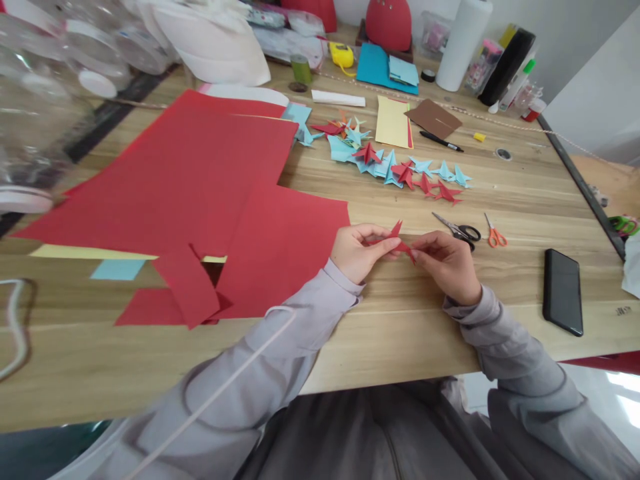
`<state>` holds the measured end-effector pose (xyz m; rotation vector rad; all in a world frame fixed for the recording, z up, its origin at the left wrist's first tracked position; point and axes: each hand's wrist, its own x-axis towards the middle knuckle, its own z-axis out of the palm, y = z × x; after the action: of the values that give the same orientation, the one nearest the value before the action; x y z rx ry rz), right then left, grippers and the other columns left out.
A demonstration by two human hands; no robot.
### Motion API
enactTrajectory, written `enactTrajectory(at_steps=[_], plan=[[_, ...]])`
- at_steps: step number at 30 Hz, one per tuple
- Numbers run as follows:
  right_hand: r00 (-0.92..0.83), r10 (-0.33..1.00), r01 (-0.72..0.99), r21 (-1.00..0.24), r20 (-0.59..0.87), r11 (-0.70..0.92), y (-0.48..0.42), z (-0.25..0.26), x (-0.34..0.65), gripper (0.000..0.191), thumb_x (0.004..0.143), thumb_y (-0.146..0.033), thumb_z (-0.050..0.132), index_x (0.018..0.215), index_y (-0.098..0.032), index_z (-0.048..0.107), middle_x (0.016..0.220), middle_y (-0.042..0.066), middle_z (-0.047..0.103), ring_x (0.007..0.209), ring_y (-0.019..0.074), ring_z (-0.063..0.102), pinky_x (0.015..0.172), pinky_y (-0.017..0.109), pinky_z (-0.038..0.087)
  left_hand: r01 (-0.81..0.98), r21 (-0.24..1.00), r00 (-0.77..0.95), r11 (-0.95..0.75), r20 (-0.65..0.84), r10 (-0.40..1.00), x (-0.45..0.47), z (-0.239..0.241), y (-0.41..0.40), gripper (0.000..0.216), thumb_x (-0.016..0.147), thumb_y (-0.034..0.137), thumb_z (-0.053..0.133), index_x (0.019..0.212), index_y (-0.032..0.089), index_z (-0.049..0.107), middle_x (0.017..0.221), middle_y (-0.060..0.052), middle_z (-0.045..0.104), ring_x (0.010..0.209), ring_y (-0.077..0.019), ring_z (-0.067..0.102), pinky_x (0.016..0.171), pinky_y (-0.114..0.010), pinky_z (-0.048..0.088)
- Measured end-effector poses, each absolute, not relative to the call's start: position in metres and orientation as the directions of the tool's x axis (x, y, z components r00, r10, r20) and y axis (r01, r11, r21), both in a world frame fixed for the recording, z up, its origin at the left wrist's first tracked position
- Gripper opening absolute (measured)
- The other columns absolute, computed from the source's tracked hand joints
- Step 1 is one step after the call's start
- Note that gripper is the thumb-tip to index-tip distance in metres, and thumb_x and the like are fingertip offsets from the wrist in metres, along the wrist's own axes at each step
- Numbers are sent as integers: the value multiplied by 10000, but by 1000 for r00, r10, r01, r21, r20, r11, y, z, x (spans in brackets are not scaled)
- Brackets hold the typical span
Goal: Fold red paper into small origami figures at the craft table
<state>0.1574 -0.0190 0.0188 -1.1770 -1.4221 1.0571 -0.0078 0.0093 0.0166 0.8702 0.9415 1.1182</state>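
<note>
Where the grey sleeves [530, 353] cross the near edge: both forearms rest over the wood-grain tabletop [400, 367], and from where I stand the hands meet slightly right of centre.
Dark phone: the phone [563, 292] lies flat, well to the right of the right arm.
Red strips: two broad strips [187, 287] cross each other, well left of the hands.
Folded red paper: this small pointed piece [397, 229] is held up between the two hands, one spike sticking upward.
Left hand: the left hand [356, 253] pinches its body between thumb and fingers.
Right hand: the right hand [450, 263] has its fingertips drawn narrow on a lower tip.
Scissors: a black-handled pair [463, 231] just beyond the right hand; an orange-handled pair [495, 235] beside it.
Red sheets: large sheets [200, 173] overlap across the left side, their nearest edge by the left hand.
Paper figures: red and blue folded figures [367, 154] cluster beyond the hands.
Brown card: the card [434, 119] lies behind a black pen [441, 141].
Back edge: yellow tape measure [341, 56], blue paper [373, 69], upright white bottle [464, 47].
</note>
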Motion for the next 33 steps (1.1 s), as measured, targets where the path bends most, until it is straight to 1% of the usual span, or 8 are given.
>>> enactTrajectory(at_steps=[4, 7, 10, 16, 21, 25, 30, 33], plan=[[-90, 985, 134, -978, 146, 157, -20, 18, 157, 158, 756, -329, 703, 812, -186, 666, 735, 17, 675, 662, 123, 618, 641, 276, 508, -317, 925, 145, 211, -172, 974, -8, 16, 10, 395, 448, 370, 875, 662, 105, 675, 588, -43, 694, 526, -164, 669, 562, -290, 587], [-75, 989, 160, -977, 131, 142, -20, 17, 157, 190, 731, -346, 728, 803, -182, 665, 747, 22, 682, 667, 125, 620, 646, 278, 510, -278, 939, 136, 202, -169, 976, -8, 18, 9, 371, 461, 351, 868, 658, 102, 676, 609, -49, 699, 537, -165, 672, 581, -298, 589], [-49, 993, 189, -975, 111, 119, -19, 15, 157, 212, 697, -358, 757, 766, -180, 664, 704, 19, 683, 623, 123, 610, 608, 273, 502, -270, 940, 147, 207, -173, 974, -6, 19, 8, 350, 463, 324, 867, 645, 100, 670, 607, -50, 699, 529, -163, 669, 580, -298, 588], [-33, 999, 133, -990, 38, 42, -17, 19, 158, 241, 655, -366, 789, 719, -177, 654, 590, 0, 657, 526, 112, 579, 520, 254, 479, -245, 952, 167, 184, -145, 975, -5, 18, 7, 310, 519, 317, 840, 664, 109, 662, 638, -64, 712, 572, -194, 690, 535, -292, 572], [-76, 997, 33, -999, 11, 14, -18, 22, 156, 280, 653, -359, 797, 843, -191, 679, 749, 19, 702, 607, 119, 622, 524, 240, 506, -213, 963, 213, 164, -118, 970, -4, 14, 5, 352, 538, 289, 840, 699, 141, 564, 591, -27, 687, 540, -175, 679, 487, -252, 543], [-140, 990, 29, -999, 23, 27, -19, 23, 155, 229, 676, -368, 782, 786, -187, 695, 678, 9, 669, 524, 114, 594, 420, 225, 461, -196, 964, 310, 179, -112, 944, -3, 13, 1, 398, 549, 256, 841, 730, 161, 499, 583, 5, 673, 510, -146, 661, 463, -222, 532], [-158, 986, 74, -995, 60, 73, -17, 23, 158, 215, 676, -354, 787, 799, -194, 714, 720, 18, 698, 647, 142, 642, 589, 275, 539, -184, 961, 375, 208, -127, 918, -4, 14, 0, 369, 550, 179, 823, 737, 153, 506, 625, -8, 696, 524, -143, 665, 456, -218, 537], [-177, 982, 99, -991, 70, 88, -16, 23, 159, 210, 684, -379, 778, 759, -198, 705, 698, 18, 689, 664, 155, 638, 591, 290, 536, -180, 958, 383, 223, -140, 913, -5, 14, 0, 327, 542, 178, 826, 730, 137, 560, 649, -23, 710, 528, -145, 668, 454, -220, 540]])
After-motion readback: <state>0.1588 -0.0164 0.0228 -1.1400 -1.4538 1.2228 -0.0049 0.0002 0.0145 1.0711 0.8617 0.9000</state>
